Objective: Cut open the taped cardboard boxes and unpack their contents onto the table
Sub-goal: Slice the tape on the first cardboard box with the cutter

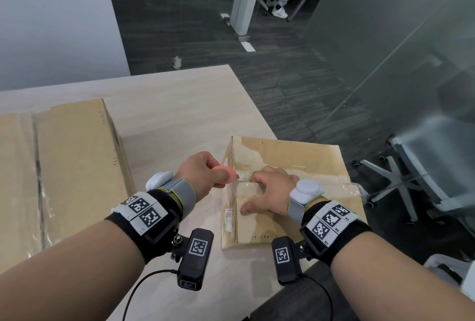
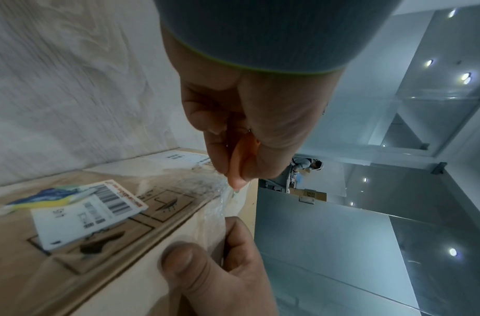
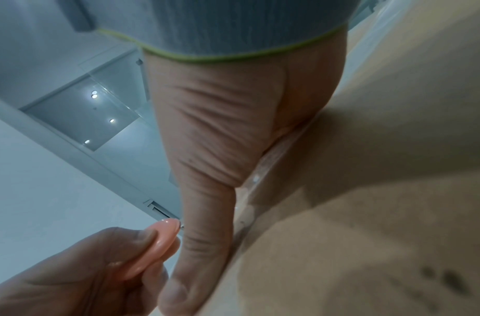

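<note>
Both forearms reach in from six o'clock over the wooden table (image 1: 180,104). Left hand (image 1: 203,170) pinches a small pink round cutter (image 1: 227,175) between thumb and fingers, its tip touching the clear tape (image 2: 217,192) at the top edge of the small cardboard box (image 1: 288,156), which sits at the table's four o'clock corner. Right hand (image 1: 272,192) lies spread on that box's lid, thumb along the near left edge, just beside the cutter. Printed labels (image 2: 98,205) are stuck to the box's left side. At nine o'clock rests a larger taped box (image 1: 72,166), well apart from the hands. An office chair (image 1: 411,174) stands at three o'clock.
</note>
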Demonstrator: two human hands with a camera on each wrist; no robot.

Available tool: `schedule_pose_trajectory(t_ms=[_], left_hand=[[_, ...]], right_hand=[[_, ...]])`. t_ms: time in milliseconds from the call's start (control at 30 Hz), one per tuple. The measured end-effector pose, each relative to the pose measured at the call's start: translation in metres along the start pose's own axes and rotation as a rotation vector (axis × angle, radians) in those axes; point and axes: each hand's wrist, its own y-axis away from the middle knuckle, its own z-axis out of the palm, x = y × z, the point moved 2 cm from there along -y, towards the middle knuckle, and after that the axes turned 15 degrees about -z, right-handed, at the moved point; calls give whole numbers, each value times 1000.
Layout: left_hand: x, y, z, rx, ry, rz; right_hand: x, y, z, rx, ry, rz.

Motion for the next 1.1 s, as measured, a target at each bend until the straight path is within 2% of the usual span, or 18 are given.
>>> schedule_pose_trajectory(t_ms=[500,900,1100], left_hand=[[5,3,-1,31,-128,-14],[17,3,-3,-7,-324,-22],[23,6,-2,-80,-258,-43]], right_hand=[[3,0,3,3,11,-1],[5,-1,4,26,3,-22],[3,0,4,53,-8,-38]])
